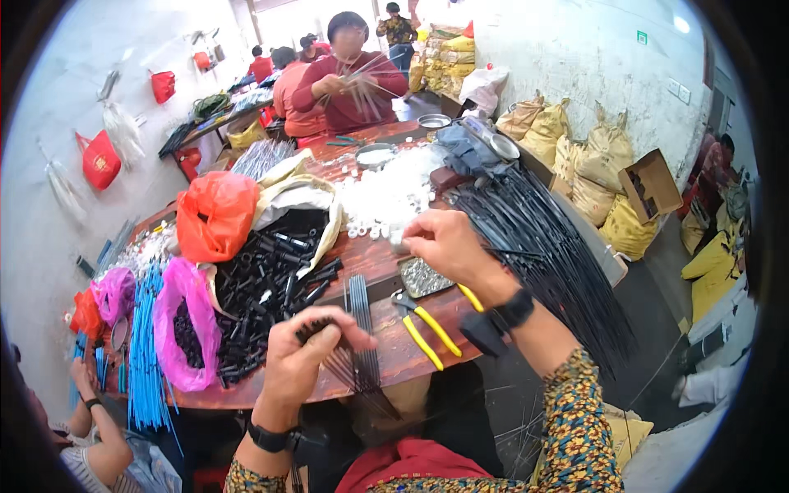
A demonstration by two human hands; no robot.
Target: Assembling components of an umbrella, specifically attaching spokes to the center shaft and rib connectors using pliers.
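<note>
My left hand (306, 349) is closed around a bundle of thin black rods (347, 374), whose thick dark ends show above the fist. My right hand (444, 246) has its fingers pinched together beside the pile of white plastic rings (370, 230); whatever is between the fingertips cannot be made out. Just under that hand sits a shallow tin (424, 280) with small silvery pieces. Pliers with yellow handles (429, 330) lie near the table's front edge, between my hands. More dark rods (359, 300) rest on the table just beyond my left hand.
A sack of black tubular parts (275, 255) stands at left, by an orange bag (215, 212), a pink bag (182, 361) and blue rods (146, 345). Long black rods (534, 238) overhang the table's right side. A co-worker (353, 90) sits opposite; another person's arm (99, 427) is at lower left.
</note>
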